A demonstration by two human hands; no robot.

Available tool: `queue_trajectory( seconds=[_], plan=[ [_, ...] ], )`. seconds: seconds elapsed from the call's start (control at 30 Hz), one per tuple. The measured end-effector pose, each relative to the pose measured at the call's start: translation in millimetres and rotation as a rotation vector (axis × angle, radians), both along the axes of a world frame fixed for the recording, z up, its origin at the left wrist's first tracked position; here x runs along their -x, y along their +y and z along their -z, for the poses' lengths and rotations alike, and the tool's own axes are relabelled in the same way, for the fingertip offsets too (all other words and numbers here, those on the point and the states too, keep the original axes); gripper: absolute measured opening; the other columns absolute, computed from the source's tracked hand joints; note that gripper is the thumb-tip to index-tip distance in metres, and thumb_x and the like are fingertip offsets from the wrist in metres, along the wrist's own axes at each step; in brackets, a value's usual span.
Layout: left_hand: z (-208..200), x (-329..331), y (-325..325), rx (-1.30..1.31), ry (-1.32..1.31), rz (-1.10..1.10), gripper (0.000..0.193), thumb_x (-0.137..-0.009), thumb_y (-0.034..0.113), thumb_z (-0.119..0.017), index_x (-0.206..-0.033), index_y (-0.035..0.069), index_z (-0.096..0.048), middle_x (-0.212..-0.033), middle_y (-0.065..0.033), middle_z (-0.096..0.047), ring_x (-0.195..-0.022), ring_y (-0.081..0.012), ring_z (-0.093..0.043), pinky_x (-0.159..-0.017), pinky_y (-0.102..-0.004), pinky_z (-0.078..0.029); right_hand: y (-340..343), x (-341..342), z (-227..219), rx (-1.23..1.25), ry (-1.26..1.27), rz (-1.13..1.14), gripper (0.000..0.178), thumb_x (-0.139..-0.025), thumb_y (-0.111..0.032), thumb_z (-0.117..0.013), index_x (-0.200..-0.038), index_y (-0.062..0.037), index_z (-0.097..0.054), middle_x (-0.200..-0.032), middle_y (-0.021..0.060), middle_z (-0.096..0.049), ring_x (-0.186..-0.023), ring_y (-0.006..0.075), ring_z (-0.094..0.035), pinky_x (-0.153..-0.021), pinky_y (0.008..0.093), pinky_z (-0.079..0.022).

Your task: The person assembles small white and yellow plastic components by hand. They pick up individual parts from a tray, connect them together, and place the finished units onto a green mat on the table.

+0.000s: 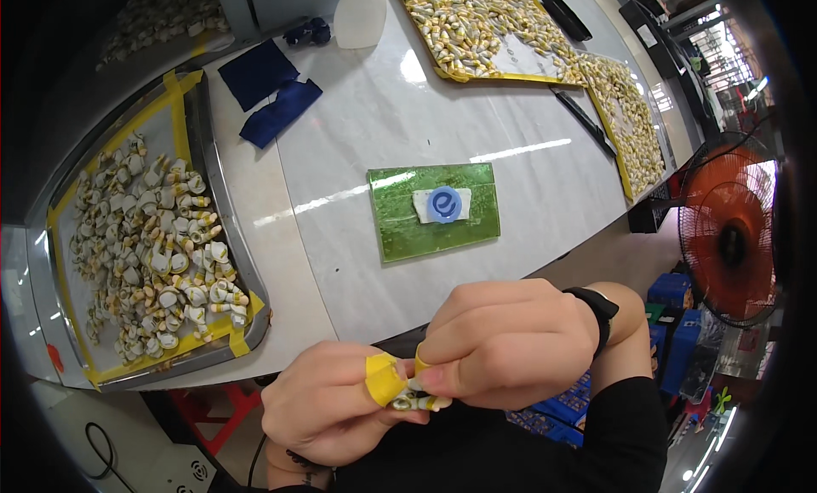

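White table (383, 110) bears green mat (434, 210), parts tray (217, 152); hands (425, 382) pinch a small part (414, 401).

Count: three trays of small parts, at left (191, 101), top centre (451, 71) and right (625, 182); two blue cloths (271, 86); one green mat (400, 229); one white bottle (360, 16); one orange fan (728, 229).

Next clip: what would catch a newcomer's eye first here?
Probably the two hands low in the middle: the left hand and right hand pinch a small part wrapped in yellow tape between their fingers. Next, the metal tray heaped with small white and yellow parts on the left, and the green mat mid-table.
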State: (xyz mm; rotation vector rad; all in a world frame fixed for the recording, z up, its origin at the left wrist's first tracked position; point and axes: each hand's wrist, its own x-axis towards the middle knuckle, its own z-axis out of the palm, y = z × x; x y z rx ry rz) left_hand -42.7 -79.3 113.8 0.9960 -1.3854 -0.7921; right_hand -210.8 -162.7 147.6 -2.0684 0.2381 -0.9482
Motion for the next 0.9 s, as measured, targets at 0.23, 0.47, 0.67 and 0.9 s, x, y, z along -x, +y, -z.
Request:
queue_trajectory(
  seconds=[0.23, 0.47, 0.67, 0.9],
  plan=[
    [-5.0, -2.8, -1.0, -0.056, 0.088, 0.106, 0.028, -0.062, 0.006, -0.080, -0.085, 0.000, -0.065, -0.082, -0.0115, -0.066, -0.070, -0.0232, -0.064, -0.061, -0.0285, -0.050, 1.9, 4.6, -2.4, -0.031, 0.031, 0.007, 0.014, -0.072, 0.006, -0.064, -0.086, 0.0055, -0.060, -0.080, 0.0130, -0.060, -0.065, 0.0244, -0.058, -0.057, 0.0287, -0.049],
    [10.2, 9.0, -2.3, 0.138, 0.022, -0.109, 0.040, -0.058, 0.009, -0.084, -0.088, 0.001, -0.058, -0.086, -0.0118, -0.064, -0.075, -0.0233, -0.063, -0.065, -0.0305, -0.051, 4.7, 5.9, -1.5, 0.163, 0.023, 0.107, 0.016, -0.070, 0.003, -0.067, -0.086, 0.0055, -0.062, -0.078, 0.0115, -0.061, -0.059, 0.0234, -0.057, -0.056, 0.0272, -0.049],
    [10.9, 4.2, 6.8, -0.246, 0.565, 0.171, 0.033, -0.073, 0.006, -0.074, -0.097, -0.004, -0.053, -0.090, -0.0160, -0.064, -0.079, -0.0195, -0.063, -0.073, -0.0298, -0.050, -4.9, 7.6, -14.3, -0.162, 0.117, 0.034, 0.019, -0.071, -0.002, -0.070, -0.088, -0.0017, -0.064, -0.082, 0.0087, -0.055, -0.067, 0.0212, -0.055, -0.059, 0.0268, -0.045],
    [12.7, -0.5, 6.3, -0.384, 0.709, 0.350, 0.022, -0.078, 0.003, -0.069, -0.092, -0.006, -0.055, -0.089, -0.0158, -0.064, -0.081, -0.0166, -0.063, -0.073, -0.0272, -0.049, -12.3, 5.8, -12.1, -0.276, 0.231, -0.086, 0.017, -0.069, -0.007, -0.076, -0.083, -0.0066, -0.066, -0.083, 0.0057, -0.050, -0.069, 0.0162, -0.050, -0.056, 0.0247, -0.039]
  ],
)
